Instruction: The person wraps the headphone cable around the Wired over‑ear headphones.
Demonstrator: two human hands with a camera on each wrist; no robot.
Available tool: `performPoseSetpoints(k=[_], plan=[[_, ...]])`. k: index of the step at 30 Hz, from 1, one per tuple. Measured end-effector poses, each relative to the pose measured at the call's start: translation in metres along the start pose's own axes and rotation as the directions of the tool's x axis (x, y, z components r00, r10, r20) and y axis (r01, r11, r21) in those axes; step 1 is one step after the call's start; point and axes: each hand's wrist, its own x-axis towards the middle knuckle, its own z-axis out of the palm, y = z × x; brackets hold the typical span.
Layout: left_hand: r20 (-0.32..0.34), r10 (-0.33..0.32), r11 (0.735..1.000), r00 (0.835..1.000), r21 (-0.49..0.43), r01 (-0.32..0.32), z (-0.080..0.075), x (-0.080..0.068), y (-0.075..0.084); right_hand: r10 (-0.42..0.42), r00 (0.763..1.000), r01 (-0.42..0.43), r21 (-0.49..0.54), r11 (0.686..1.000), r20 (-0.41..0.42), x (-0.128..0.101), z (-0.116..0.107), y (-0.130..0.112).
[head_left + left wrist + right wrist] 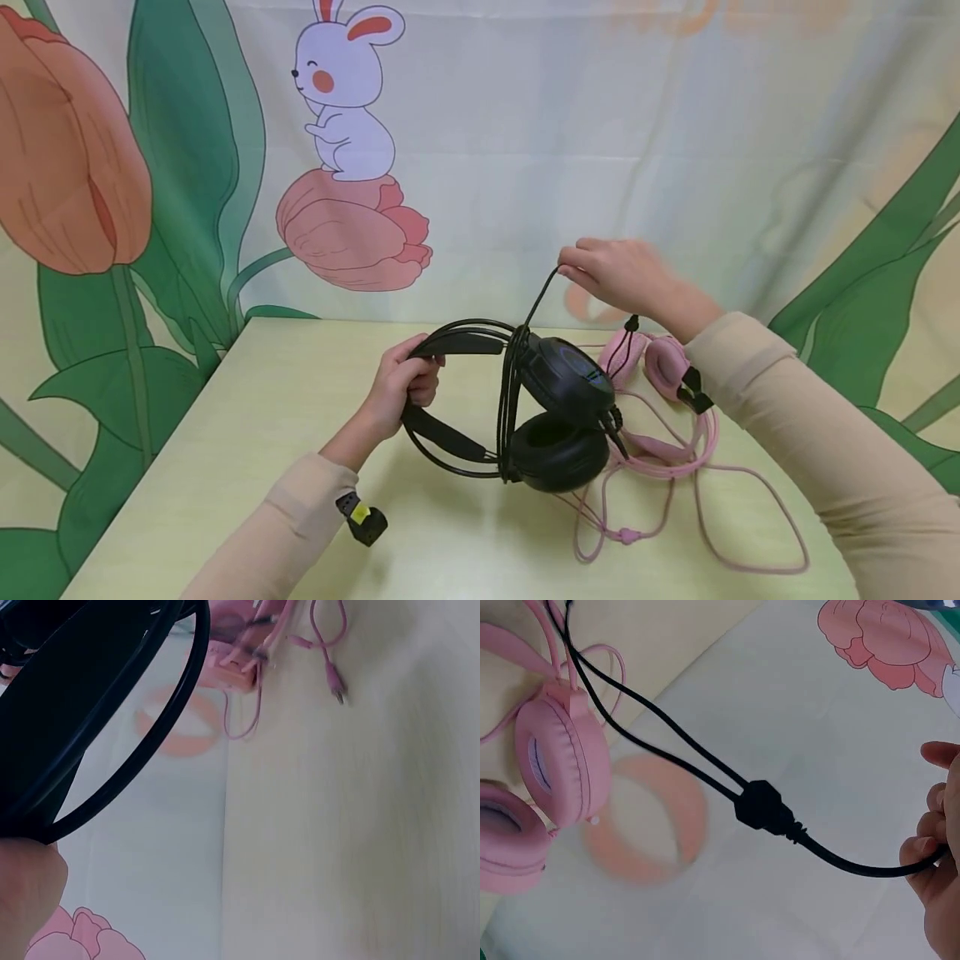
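Observation:
Black over-ear headphones [566, 379] are held up over the table, ear cups towards the right. My left hand [397, 387] grips them by the top of the headband, its thumb [26, 889] against the band in the left wrist view. Several turns of black cable [508, 408] wrap around the headband just beside the ear cups. Up and to the right, my right hand [626, 271] pinches this cable, and one stretch runs taut down to the wraps. A black splitter [761, 805] hangs from the cable by the right hand, with two thinner leads past it.
Pink headphones [667, 367] lie on the table [300, 400] at the right, behind the black pair. Their pink cable [795, 533] spreads in loops towards the front, with a plug [335, 681] in the left wrist view. A printed curtain [525, 167] hangs behind the table.

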Motion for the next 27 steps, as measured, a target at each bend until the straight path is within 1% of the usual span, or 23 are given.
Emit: performPoseSetpoints(k=[3,5,8,10,14,16,18,20,21,22,24,26,27], plan=[[0.008,-0.002,1.000,1.000,-0.027,0.002,0.001,-0.001,-0.001,0.038,0.997,-0.043,0.082,0.996,0.061,-0.001,0.007,0.000],[0.014,-0.003,0.999,1.000,-0.041,0.004,0.002,-0.001,-0.002,0.054,0.994,-0.067,0.144,0.987,0.094,-0.002,0.012,0.000],[0.014,-0.003,0.997,1.000,-0.073,0.004,0.003,-0.002,-0.003,0.071,0.989,-0.097,0.211,0.973,0.126,-0.004,0.019,0.001],[0.012,0.005,0.995,1.000,-0.104,-0.004,0.004,-0.002,-0.004,0.087,0.987,-0.116,0.235,0.965,0.133,-0.005,0.023,0.001],[0.016,0.040,0.983,0.999,-0.183,-0.036,0.007,-0.001,-0.004,0.117,0.985,-0.144,0.238,0.961,0.126,-0.008,0.033,0.001],[0.021,0.058,0.975,0.998,-0.215,-0.052,0.009,-0.001,-0.005,0.110,0.987,-0.139,0.273,0.952,0.119,-0.010,0.038,0.001],[0.023,0.073,0.969,0.997,-0.239,-0.065,0.010,-0.001,-0.004,0.101,0.988,-0.136,0.348,0.927,0.117,-0.012,0.043,-0.001],[0.023,0.082,0.964,0.996,-0.255,-0.074,0.012,-0.001,-0.004,0.094,0.990,-0.130,0.436,0.890,0.105,-0.015,0.048,-0.004],[0.020,0.083,0.962,0.996,-0.261,-0.075,0.013,-0.001,-0.004,0.093,0.991,-0.130,0.481,0.867,0.101,-0.016,0.050,-0.006],[0.017,0.083,0.960,0.996,-0.269,-0.075,0.014,-0.001,-0.004,0.104,0.990,-0.141,0.507,0.851,0.100,-0.018,0.052,-0.008],[0.010,0.078,0.957,0.997,-0.282,-0.072,0.015,-0.001,-0.004,0.141,0.984,-0.175,0.532,0.828,0.105,-0.021,0.054,-0.012],[0.002,0.071,0.955,0.997,-0.291,-0.067,0.017,0.000,-0.003,0.163,0.980,-0.198,0.548,0.813,0.111,-0.025,0.068,-0.006],[-0.006,0.066,0.953,0.998,-0.295,-0.064,0.017,0.000,-0.003,0.154,0.982,-0.188,0.563,0.805,0.107,-0.028,0.073,-0.005]])
